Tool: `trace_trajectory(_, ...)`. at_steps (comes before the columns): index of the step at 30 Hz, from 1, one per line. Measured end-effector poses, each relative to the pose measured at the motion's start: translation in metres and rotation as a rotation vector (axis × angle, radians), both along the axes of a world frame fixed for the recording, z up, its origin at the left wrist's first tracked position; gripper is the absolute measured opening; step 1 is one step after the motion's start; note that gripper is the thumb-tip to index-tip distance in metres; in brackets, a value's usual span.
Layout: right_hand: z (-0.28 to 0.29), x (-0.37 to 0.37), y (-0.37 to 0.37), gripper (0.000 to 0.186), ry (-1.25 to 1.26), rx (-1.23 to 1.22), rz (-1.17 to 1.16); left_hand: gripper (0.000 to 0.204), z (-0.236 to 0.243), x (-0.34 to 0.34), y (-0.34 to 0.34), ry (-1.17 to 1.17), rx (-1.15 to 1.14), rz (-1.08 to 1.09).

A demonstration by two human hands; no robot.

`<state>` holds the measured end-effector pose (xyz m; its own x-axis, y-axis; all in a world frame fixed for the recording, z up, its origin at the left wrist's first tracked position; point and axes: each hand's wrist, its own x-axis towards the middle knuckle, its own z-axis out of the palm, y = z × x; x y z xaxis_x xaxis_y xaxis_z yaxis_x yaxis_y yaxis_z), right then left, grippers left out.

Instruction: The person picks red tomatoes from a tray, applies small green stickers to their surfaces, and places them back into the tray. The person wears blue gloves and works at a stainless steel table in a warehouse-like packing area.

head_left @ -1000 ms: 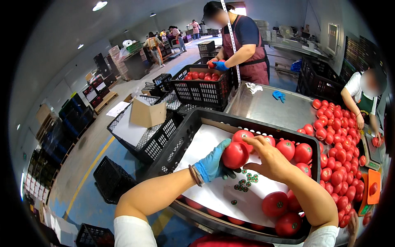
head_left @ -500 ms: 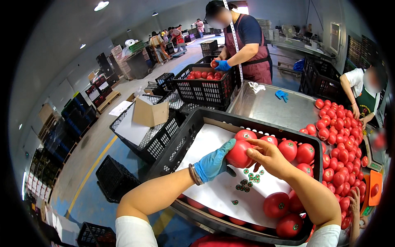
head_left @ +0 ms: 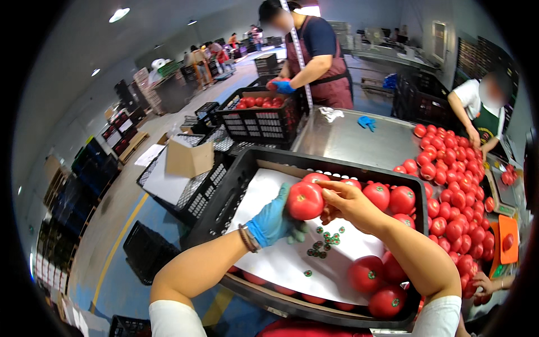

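My left hand (head_left: 270,220), in a blue glove, grips a large red tomato (head_left: 305,201) above a black plastic crate (head_left: 216,216). The tomato's scarred end faces up. Close to its right side is my bare right hand (head_left: 356,206), thumb and fingertips drawn together; whatever they hold is too small or hidden to name. Below, small round green-and-red stickers (head_left: 325,242) are scattered on a white paper sheet (head_left: 275,261) in the crate. Tomatoes with such stickers (head_left: 366,274) sit at the crate's right end, and more line its far side.
Right of the crate, a large heap of tomatoes (head_left: 457,196) covers part of a metal table (head_left: 342,137). A blue glove (head_left: 366,123) lies there. Across from me a co-worker (head_left: 320,62) handles a tomato over another crate (head_left: 255,124). Another person (head_left: 477,112) reaches toward the heap; an orange tray (head_left: 508,240) is nearby.
My left hand has turned the tomato so its scarred end shows. My right fingers have closed together beside it. The whole view has shifted, and the scene sits further left.
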<state>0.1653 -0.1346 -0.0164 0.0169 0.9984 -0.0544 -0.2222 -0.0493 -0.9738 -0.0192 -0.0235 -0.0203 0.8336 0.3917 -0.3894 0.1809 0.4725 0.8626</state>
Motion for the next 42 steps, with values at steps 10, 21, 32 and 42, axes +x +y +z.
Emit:
trace_trajectory(10,-0.001,0.001,0.0,0.05,0.169,-0.072,0.009,0.087,-0.005,0.0,0.009,0.09,0.039,-0.087)
trace_trajectory(21,-0.002,0.005,0.001,0.054,0.197,-0.242,0.123,0.073,-0.002,-0.003,0.006,-0.051,0.067,-0.056)
trace_trajectory(32,-0.001,-0.004,-0.002,0.07,0.072,-0.037,0.031,0.063,-0.005,0.002,0.005,0.013,0.216,-0.011)
trace_trajectory(42,0.059,0.094,-0.043,0.052,0.098,0.536,-0.673,0.054,0.005,-0.024,0.018,-0.052,0.337,0.171)
